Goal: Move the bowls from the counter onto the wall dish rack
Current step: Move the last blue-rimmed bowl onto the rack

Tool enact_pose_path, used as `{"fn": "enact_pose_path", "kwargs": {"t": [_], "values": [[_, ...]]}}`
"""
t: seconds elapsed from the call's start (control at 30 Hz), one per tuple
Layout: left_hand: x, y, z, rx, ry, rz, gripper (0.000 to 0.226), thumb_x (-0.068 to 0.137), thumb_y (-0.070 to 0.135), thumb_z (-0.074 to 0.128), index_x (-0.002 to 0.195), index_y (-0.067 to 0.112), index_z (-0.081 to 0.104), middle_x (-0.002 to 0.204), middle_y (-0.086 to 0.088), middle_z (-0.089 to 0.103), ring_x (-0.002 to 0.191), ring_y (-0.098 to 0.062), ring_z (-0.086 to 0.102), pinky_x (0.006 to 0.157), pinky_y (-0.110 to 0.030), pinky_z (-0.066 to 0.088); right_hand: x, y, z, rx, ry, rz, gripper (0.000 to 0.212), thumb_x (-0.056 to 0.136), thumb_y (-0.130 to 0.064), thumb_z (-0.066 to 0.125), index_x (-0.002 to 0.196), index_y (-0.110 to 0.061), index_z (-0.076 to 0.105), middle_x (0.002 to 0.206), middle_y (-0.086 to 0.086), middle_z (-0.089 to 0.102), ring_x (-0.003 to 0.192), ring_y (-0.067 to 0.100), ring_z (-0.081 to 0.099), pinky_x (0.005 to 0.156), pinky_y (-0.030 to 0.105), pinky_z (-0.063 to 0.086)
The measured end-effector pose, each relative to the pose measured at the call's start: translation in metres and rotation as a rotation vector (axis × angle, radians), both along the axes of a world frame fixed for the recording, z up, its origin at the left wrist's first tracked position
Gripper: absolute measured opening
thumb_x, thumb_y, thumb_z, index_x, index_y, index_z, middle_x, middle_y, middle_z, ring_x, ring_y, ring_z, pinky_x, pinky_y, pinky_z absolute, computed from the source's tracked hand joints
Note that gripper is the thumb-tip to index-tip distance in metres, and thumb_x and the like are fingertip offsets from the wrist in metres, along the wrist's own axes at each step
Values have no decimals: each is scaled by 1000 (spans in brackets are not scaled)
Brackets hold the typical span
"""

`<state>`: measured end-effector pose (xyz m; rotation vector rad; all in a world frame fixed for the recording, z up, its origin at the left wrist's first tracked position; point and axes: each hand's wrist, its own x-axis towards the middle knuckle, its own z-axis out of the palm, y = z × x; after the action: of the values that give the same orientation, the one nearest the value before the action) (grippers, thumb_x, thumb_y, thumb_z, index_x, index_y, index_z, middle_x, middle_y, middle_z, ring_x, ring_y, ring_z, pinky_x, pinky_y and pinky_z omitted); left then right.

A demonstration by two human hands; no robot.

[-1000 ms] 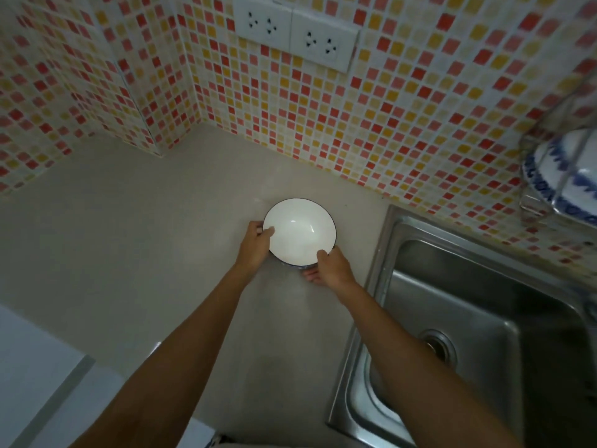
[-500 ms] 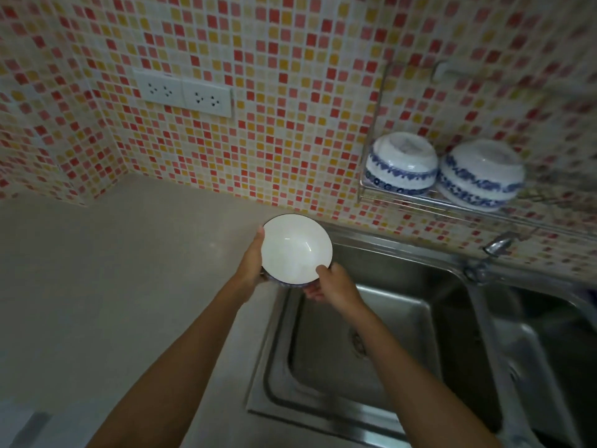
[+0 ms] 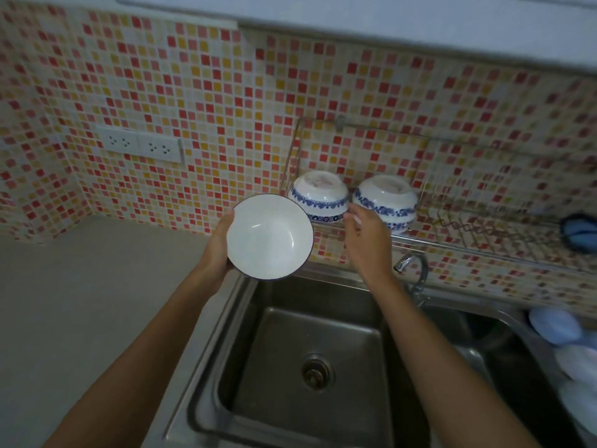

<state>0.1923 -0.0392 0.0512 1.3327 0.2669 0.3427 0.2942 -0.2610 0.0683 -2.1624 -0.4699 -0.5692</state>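
Observation:
My left hand [image 3: 215, 250] grips a white bowl with a dark rim [image 3: 269, 237] from its left side, holding it upright in the air above the sink's back left corner. My right hand [image 3: 363, 239] is off the bowl, fingers apart, reaching toward the wire wall dish rack [image 3: 478, 236]. Two blue-patterned white bowls sit upside down on the rack's left end: one [image 3: 318, 194] just behind the held bowl, the other [image 3: 386, 198] partly behind my right hand.
A steel double sink [image 3: 310, 360] lies below my arms, with a tap [image 3: 410, 265] at its back. The beige counter [image 3: 97, 302] spreads to the left. Wall sockets [image 3: 142, 146] sit on the mosaic tiles. A blue object [image 3: 580, 232] rests on the rack's right end.
The bowl was lifted off the counter and carried right and up toward the rack. My right hand let go of it and moved toward the rack; the left hand holds it alone.

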Motion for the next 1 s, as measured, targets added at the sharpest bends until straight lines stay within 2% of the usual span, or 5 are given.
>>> {"fn": "enact_pose_path", "kwargs": {"t": [0.17, 0.33, 0.53, 0.83, 1.0], "values": [[18, -27, 29, 75, -22, 84, 42, 95, 52, 35, 126, 31, 53, 114, 0, 67, 97, -22, 67, 71, -32, 56, 40, -38, -15, -291, 57, -135, 74, 96, -49, 45, 150, -2, 25, 157, 18, 26, 147, 31, 20, 120, 44, 16], [46, -48, 68, 144, -47, 101, 36, 96, 51, 34, 119, 31, 53, 118, -5, 61, 100, -27, 62, 79, -41, 55, 45, -48, -35, -550, 39, -193, 82, 94, -62, 5, 153, -6, 1, 162, 13, -1, 149, 25, -8, 115, 40, -14], [93, -70, 107, 457, -180, 162, 55, 90, 50, 52, 136, 22, 39, 134, -4, 48, 112, -22, 54, 85, -36, 50, 45, -48, -40, -593, -48, -216, 91, 86, -59, -22, 153, -4, 5, 161, 14, 3, 149, 26, -3, 119, 42, -7], [147, -86, 109, 969, -396, 255, 63, 76, 48, 72, 131, 27, 50, 135, -7, 46, 125, -20, 43, 104, -30, 38, 48, -48, -43, -602, -76, -234, 79, 94, -54, -6, 152, -3, 11, 161, 13, 10, 149, 24, 3, 119, 40, -8], [161, -85, 86, 1412, -373, 286, 72, 75, 55, 67, 135, 21, 48, 136, -13, 49, 125, -30, 42, 109, -46, 32, 50, -47, -46, -601, -93, -264, 75, 98, -54, 3, 150, -2, 21, 158, 15, 22, 148, 25, 13, 118, 40, -5]]}}
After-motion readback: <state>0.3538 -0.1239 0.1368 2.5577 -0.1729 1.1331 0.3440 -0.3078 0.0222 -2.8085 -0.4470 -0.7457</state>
